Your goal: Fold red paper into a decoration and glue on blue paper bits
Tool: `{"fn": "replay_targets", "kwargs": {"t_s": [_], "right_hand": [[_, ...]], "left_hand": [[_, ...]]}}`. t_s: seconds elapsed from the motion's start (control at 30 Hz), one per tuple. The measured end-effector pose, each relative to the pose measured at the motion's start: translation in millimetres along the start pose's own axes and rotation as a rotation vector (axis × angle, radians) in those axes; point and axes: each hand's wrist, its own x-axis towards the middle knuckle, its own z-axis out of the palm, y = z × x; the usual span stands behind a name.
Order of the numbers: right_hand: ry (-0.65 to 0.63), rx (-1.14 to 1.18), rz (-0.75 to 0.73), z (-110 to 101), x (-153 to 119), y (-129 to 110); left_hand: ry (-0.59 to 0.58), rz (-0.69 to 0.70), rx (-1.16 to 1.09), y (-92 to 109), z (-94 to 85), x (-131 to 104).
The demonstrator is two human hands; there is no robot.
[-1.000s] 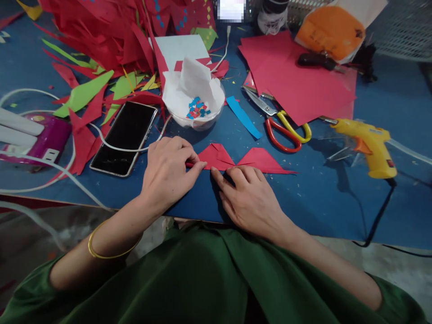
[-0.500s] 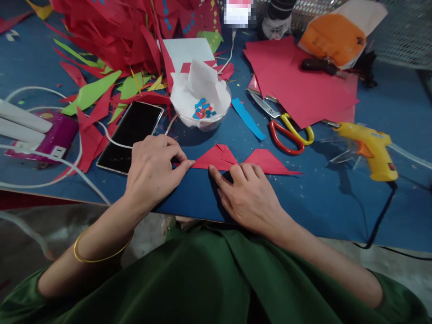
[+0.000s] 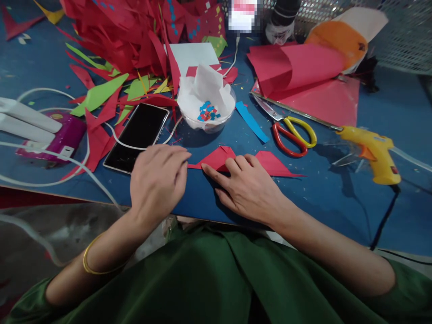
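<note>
A folded red paper strip with two peaked humps lies along the front part of the blue table. My right hand rests on its middle, index finger stretched along the lower edge and the other fingers covering the dip between the humps. At the strip's left end is my left hand, its fingers bent and pressed together. The hand's back hides the thumb tip and whatever may lie inside. Just behind the left hand, a dark phone lies under a white cable.
A paper-lined bowl holds small blue and red bits. Nearby are a blue strip, scissors and a yellow glue gun. Red sheets curl upward at back right. Red and green cutouts pile at back left, behind a purple box.
My left hand has drawn back from its pinch on the strip's left end and curled. My right hand slid slightly left along the strip. The back red sheets have curled up, hiding the dark-handled tool.
</note>
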Motion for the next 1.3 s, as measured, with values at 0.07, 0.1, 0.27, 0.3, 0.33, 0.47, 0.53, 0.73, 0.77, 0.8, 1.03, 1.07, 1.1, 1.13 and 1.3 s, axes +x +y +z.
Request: {"fn": "replay_targets", "kwargs": {"t_s": [0.07,0.1,0.27,0.3,0.33,0.47,0.53,0.73,0.77,0.8,1.03,1.07,1.1,1.13,1.3], "right_hand": [[0.002,-0.001,0.000,1,1,0],[0.005,-0.004,0.002,1,2,-1],[0.048,-0.027,0.040,5,-4,-9],[0.060,-0.024,0.065,6,-8,-11],[0.072,-0.018,0.092,7,-12,-12],[0.133,0.030,0.142,11,-30,-16],[0.176,0.046,0.145,14,-36,-18],[0.230,0.079,0.194,19,-39,-19],[0.230,0.079,0.211,19,-40,-19],[0.231,0.073,0.232,18,-42,-18],[0.252,-0.021,0.397,19,-71,-8],[0.251,-0.035,0.425,19,-76,-5],[0.251,-0.047,0.451,20,-81,-2],[0.254,-0.059,0.478,20,-86,1],[0.321,-0.124,0.598,26,-106,13]], "left_hand": [[-0.016,0.130,-0.032,6,2.7,-9],[-0.034,0.183,-0.029,10,4.4,-13],[-0.099,0.277,0.084,19,9.7,-28],[-0.115,0.269,0.092,19,9.5,-29],[-0.134,0.257,0.094,21,8.8,-30],[-0.215,0.208,0.110,31,3.8,-29],[-0.231,0.194,0.136,40,2.5,-26],[-0.231,0.162,0.189,56,7.1,-17],[-0.231,0.161,0.197,56,7.8,-17],[-0.230,0.161,0.208,56,8.3,-17],[-0.232,0.178,0.261,55,6.9,-17],[-0.235,0.179,0.266,55,6.7,-17],[-0.237,0.180,0.271,55,6.6,-17],[-0.237,0.180,0.277,55,6.6,-16],[-0.238,0.176,0.272,55,8.7,-14]]}}
